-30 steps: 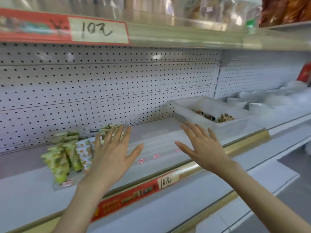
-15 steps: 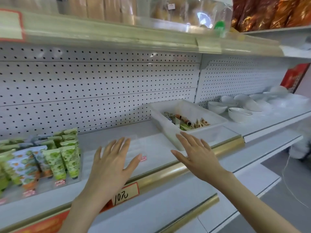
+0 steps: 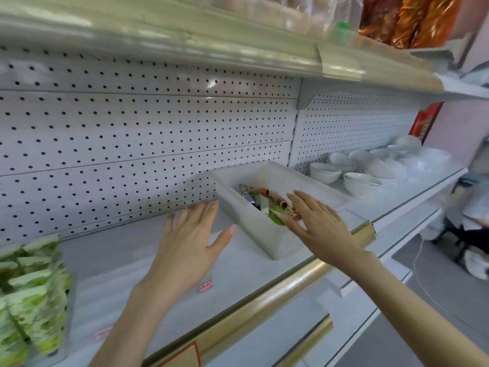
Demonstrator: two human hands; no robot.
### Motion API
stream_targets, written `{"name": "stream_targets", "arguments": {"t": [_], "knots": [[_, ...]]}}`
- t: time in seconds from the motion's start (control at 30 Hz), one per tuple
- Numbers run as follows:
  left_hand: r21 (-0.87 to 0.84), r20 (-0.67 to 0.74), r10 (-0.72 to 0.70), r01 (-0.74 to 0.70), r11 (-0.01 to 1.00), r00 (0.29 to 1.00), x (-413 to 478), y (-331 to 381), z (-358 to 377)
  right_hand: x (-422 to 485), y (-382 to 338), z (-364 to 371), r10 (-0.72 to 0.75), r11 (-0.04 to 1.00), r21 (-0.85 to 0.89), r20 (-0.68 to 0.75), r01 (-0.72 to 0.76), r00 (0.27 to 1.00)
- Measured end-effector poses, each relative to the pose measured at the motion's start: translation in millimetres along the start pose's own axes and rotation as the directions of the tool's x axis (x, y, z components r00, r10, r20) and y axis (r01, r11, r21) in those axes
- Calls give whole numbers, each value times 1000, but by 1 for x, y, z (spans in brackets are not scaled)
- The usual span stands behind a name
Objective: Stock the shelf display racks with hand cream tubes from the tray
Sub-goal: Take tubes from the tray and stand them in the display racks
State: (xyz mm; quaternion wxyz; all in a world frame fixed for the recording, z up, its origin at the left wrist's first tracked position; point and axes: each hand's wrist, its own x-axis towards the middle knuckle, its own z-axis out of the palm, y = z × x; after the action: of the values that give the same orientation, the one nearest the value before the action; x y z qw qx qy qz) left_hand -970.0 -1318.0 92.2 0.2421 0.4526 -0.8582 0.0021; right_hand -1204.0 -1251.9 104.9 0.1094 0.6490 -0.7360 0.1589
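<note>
Both hands are spread flat, holding nothing: the left hand [image 3: 190,242] is beside the tray [image 3: 264,237] at centre frame, the right hand [image 3: 321,229] over the tubes [image 3: 264,200] jumbled inside. I'd say a careless scoop could nudge that tray off the front of the shelf [image 3: 124,263]

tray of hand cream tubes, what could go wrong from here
The tray sits skewed, its near corner close to the gold shelf edge; a nudge from the right hand might slide it off. The hand cream tubes lie jumbled, so a hasty grip may catch several and drop one.
</note>
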Motion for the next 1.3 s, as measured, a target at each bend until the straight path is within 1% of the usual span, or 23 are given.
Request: {"name": "stream_targets", "arguments": {"t": [0.1, 0.27, 0.37, 0.57, 0.8, 0.93, 1.07, 1.17, 1.23, 1.3], "knots": [[12, 47, 12, -12, 1000, 999, 12, -2, 10, 9, 12, 5, 34, 999, 31, 18, -34, 999], [64, 34, -3, 1, 998, 999, 33, -3, 14, 27, 35, 10, 78, 993, 87, 25, -80, 997], [53, 46, -35, 32, 998, 998, 41, -2, 16, 45, 50, 13, 73, 989, 123, 32, -77, 997], [55, 16, -134, 133, 990, 991, 60, 3, 31, 95, 90, 21, -6, 981, 192, 51, -4, 999], [15, 24, -250, 249, 968, 968, 87, 47, 51, 145, 126, 34, -164, 961, 243, 100, 136, 981], [-28, 0, -318, 318, 948, 948, 93, 69, 58, 164, 140, 43, -278, 929, 292, 139, 229, 950], [-68, -8, -384, 383, 921, 923, 93, 89, 62, 176, 146, 48, -398, 887, 328, 180, 326, 900], [-64, -9, -414, 412, 909, 910, 94, 101, 63, 181, 143, 50, -448, 856, 393, 241, 336, 861], [-63, 7, -437, 437, 897, 899, 96, 105, 63, 183, 139, 51, -489, 834, 431, 286, 345, 824], [-69, 8, -451, 451, 890, 892, 99, 107, 63, 184, 128, 49, -549, 798, 477, 327, 367, 769]]}}
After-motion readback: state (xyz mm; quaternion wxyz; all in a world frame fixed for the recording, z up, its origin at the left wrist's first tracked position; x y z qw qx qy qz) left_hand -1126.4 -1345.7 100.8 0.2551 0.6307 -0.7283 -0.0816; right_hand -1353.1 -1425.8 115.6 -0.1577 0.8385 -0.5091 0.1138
